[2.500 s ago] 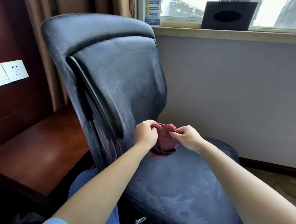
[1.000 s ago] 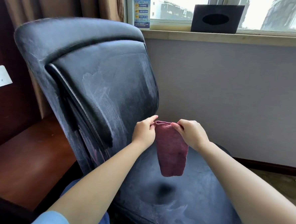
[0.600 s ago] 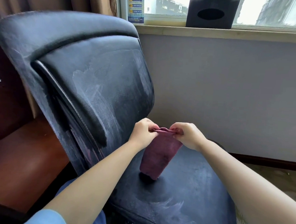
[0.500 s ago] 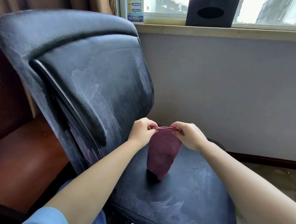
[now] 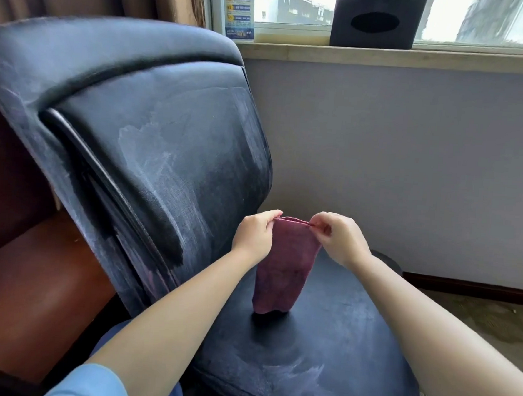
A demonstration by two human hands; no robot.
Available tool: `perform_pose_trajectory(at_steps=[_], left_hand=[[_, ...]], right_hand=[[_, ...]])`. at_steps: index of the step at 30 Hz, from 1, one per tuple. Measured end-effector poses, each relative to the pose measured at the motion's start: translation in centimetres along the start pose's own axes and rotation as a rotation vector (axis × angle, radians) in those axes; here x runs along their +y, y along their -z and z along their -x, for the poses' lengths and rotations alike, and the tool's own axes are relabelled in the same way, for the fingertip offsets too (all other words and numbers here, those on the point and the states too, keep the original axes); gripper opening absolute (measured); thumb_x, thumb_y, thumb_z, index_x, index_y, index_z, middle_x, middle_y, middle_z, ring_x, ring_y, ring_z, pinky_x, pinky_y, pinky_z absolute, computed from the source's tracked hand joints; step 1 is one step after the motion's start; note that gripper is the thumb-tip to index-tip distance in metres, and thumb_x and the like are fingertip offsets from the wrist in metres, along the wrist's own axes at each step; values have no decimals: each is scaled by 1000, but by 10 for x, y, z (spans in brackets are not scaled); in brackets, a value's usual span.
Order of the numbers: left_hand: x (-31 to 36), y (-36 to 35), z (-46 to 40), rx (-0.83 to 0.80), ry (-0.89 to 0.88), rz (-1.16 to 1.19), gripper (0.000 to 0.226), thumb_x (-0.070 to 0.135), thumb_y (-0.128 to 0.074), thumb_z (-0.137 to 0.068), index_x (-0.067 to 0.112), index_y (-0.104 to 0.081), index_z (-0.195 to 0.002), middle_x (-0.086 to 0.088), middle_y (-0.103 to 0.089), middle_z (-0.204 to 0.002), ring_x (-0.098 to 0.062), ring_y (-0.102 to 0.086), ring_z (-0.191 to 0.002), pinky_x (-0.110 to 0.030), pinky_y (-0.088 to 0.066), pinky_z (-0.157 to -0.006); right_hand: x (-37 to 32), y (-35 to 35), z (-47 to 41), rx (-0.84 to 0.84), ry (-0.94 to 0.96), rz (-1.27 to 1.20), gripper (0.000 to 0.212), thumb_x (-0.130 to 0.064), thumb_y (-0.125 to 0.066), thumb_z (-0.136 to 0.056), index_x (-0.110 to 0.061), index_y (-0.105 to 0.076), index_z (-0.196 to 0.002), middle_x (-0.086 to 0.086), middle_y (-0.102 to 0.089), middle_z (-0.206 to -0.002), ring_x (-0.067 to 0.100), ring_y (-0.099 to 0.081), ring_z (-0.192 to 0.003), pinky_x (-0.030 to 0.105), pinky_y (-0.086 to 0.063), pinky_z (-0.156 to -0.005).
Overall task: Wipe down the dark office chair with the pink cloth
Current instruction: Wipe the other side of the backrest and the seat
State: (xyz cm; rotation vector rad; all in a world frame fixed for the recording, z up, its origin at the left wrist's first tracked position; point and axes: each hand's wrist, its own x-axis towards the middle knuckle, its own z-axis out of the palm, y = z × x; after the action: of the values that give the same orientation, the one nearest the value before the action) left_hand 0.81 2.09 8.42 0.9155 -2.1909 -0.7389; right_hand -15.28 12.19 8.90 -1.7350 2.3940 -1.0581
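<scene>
the pink cloth [image 5: 283, 269] hangs folded over the seat of the dark office chair [image 5: 171, 149], its lower end touching the seat just in front of the backrest. the left hand [image 5: 255, 234] and the right hand [image 5: 340, 238] each pinch a top corner of the cloth, fingers curled onto its upper edge. a black tissue box [image 5: 376, 21] stands on the windowsill behind the chair.
</scene>
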Motion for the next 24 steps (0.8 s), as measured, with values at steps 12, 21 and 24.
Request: perform_pose_trajectory(at_steps=[12,21,24], left_hand=[[-3,-4,-28,-42,-61,141,47,-7,-31,-94,9,-53,-133,-4,-61,-101,-15,-56,-98,-13,-37,-92],[-15,-13,-40,-37,-31,-3,53,-14,-33,-89,5,-49,-135,-13,-58,-122,-23,-54,-114,-18,-36,-96],[-14,-14,-58,-56,0,-122,54,-12,-35,-88,8,-51,-134,-10,-59,-125,-25,-53,-116,-32,-41,-100]], right_hand=[[-4,-29,-36,-320,6,-51,53,-16,-67,-77,-27,-55,-127,-3,-57,-127,18,-50,-119,33,-43,-97],[3,-19,-49,-21,-120,-84,21,-6,-61,-79,-16,-72,-94,0,-70,-88,18,-63,-84,26,-49,-76],[1,-12,-62,18,-109,-38,22,-6,-59,-78,-16,-73,-92,2,-72,-91,22,-64,-87,30,-51,-78]])
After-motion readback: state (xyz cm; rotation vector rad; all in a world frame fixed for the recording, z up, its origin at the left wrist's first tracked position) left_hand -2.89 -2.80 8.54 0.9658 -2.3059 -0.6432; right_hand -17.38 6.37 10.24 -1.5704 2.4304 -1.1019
